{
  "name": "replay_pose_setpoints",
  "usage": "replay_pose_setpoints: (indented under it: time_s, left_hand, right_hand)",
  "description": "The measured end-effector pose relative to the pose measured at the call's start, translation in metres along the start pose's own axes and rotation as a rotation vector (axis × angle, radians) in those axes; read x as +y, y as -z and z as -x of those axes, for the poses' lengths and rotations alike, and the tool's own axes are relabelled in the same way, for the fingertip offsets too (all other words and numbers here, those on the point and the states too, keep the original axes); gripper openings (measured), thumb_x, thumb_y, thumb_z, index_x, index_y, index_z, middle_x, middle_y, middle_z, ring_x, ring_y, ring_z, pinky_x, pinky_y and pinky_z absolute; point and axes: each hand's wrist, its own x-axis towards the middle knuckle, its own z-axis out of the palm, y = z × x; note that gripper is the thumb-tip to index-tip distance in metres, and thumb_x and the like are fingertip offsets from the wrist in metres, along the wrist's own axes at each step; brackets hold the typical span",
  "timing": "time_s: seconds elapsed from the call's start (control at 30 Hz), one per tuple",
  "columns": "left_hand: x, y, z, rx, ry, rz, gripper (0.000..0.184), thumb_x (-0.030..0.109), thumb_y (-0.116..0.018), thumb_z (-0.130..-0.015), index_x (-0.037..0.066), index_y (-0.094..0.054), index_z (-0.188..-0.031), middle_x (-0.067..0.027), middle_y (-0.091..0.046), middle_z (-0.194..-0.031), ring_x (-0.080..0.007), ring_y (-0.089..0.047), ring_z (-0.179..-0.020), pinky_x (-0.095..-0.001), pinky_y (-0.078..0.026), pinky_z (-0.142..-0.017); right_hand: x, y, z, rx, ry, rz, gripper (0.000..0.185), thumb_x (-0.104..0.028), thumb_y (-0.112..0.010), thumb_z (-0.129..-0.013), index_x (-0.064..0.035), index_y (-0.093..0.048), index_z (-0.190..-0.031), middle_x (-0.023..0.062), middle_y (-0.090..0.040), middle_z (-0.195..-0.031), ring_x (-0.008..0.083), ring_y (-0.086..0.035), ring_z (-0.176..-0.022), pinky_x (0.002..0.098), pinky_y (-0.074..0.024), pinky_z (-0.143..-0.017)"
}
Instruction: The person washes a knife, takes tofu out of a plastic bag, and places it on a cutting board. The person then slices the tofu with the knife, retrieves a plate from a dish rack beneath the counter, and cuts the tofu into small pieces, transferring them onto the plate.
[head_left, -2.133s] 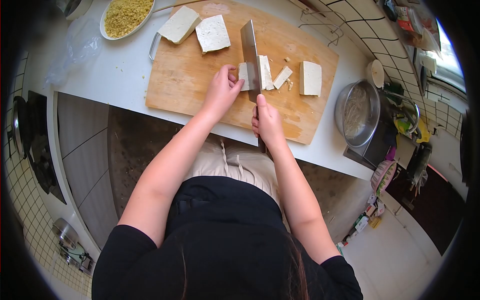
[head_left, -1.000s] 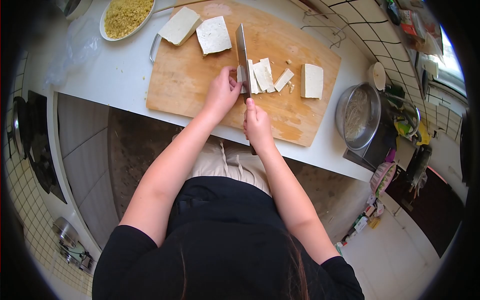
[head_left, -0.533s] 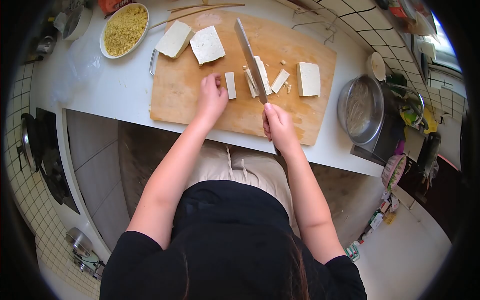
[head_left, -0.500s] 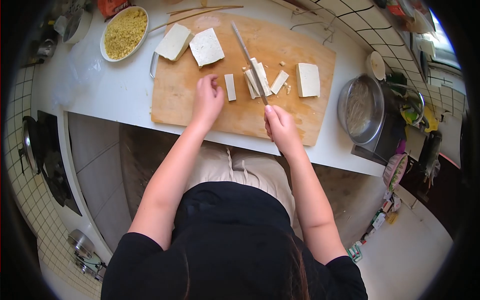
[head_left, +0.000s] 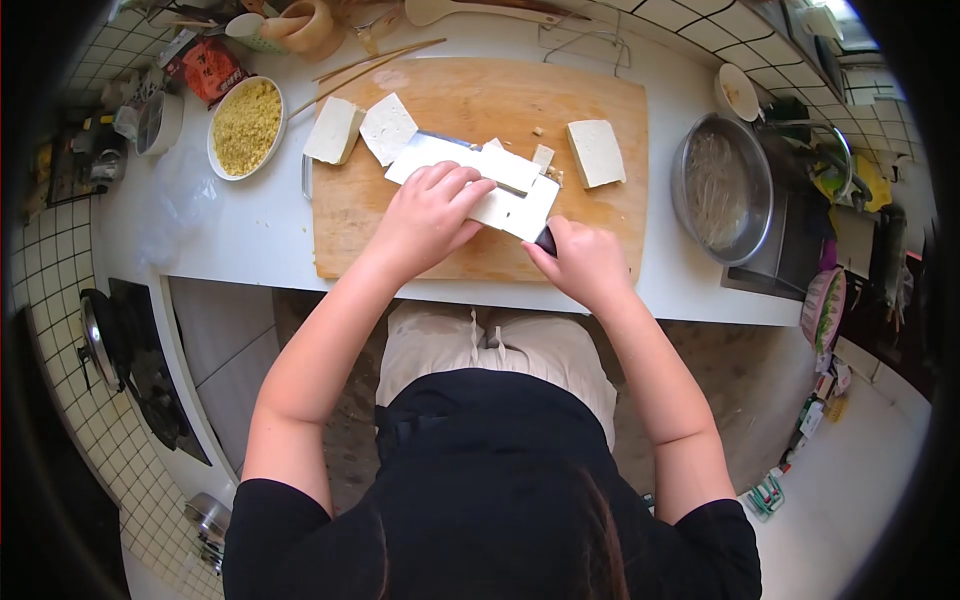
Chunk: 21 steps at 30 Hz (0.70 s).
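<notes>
My right hand (head_left: 583, 262) is closed around the dark handle of a cleaver (head_left: 528, 214), its broad blade turned nearly flat above the wooden cutting board (head_left: 470, 95). Across the blade lies a white tofu strip (head_left: 508, 172). My left hand (head_left: 425, 218) reaches over the blade, fingers bent together at the strip's left end; the fingertips are partly hidden. Behind the blade a small tofu piece (head_left: 542, 157) and crumbs show. Two tofu blocks (head_left: 335, 132) stand at the board's left, and another tofu block (head_left: 597, 153) sits at its right. Other cut strips are hidden by the blade.
On the left are a white dish (head_left: 216, 150) of yellow crumbly food and a red packet (head_left: 205, 68). Chopsticks (head_left: 370, 70) lie across the board's back left corner. A metal basin (head_left: 684, 185) holding pale strands in liquid stands at right.
The cleaver has turned from edge-down among the tofu strips to nearly flat. My left hand has moved right, from the board onto the strip on the blade. The view has shifted.
</notes>
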Motion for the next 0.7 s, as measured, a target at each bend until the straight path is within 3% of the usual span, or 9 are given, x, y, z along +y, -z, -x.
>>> replay_pose_setpoints:
  time_s: [0.23, 0.53, 0.63, 0.7]
  left_hand:
    - [0.009, -0.017, 0.001, -0.083, -0.018, 0.073, 0.047, 0.010, -0.073, -0.071, 0.008, -0.059, -0.116, -0.0095, -0.059, -0.115, -0.0288, -0.056, -0.109, -0.0413, -0.048, -0.091]
    - [0.011, -0.021, -0.002, -0.119, 0.014, 0.199, 0.024, 0.006, -0.066, -0.078, 0.006, -0.066, -0.102, -0.0098, -0.065, -0.099, -0.0284, -0.064, -0.090, -0.0387, -0.053, -0.077]
    - [0.013, -0.026, -0.001, 0.045, 0.104, 0.241, 0.024, 0.005, -0.066, -0.079, 0.007, -0.066, -0.103, -0.0087, -0.065, -0.099, -0.0283, -0.064, -0.087, -0.0382, -0.053, -0.075]
    - [0.014, -0.025, -0.003, 0.098, 0.000, 0.133, 0.025, 0.005, -0.067, -0.079, 0.007, -0.066, -0.104, -0.0080, -0.065, -0.099, -0.0279, -0.064, -0.088, -0.0380, -0.053, -0.075]
  right_hand:
    - [0.013, 0.003, 0.009, -0.002, 0.139, 0.113, 0.036, -0.037, -0.067, -0.086, -0.0049, -0.056, -0.075, 0.0102, -0.062, -0.058, 0.0259, -0.063, -0.052, 0.0370, -0.0505, -0.050]
    - [0.023, 0.010, 0.016, -0.139, 0.180, 0.131, 0.037, -0.039, -0.064, -0.088, -0.0045, -0.057, -0.076, 0.0110, -0.064, -0.061, 0.0272, -0.064, -0.054, 0.0373, -0.0516, -0.052]
    - [0.023, 0.013, 0.017, -0.169, 0.193, 0.121, 0.037, -0.039, -0.063, -0.088, -0.0043, -0.057, -0.076, 0.0111, -0.064, -0.062, 0.0277, -0.064, -0.055, 0.0380, -0.0519, -0.053]
    - [0.023, 0.014, 0.018, -0.179, 0.199, 0.113, 0.037, -0.039, -0.063, -0.089, -0.0042, -0.057, -0.076, 0.0111, -0.064, -0.062, 0.0280, -0.064, -0.055, 0.0384, -0.0521, -0.053]
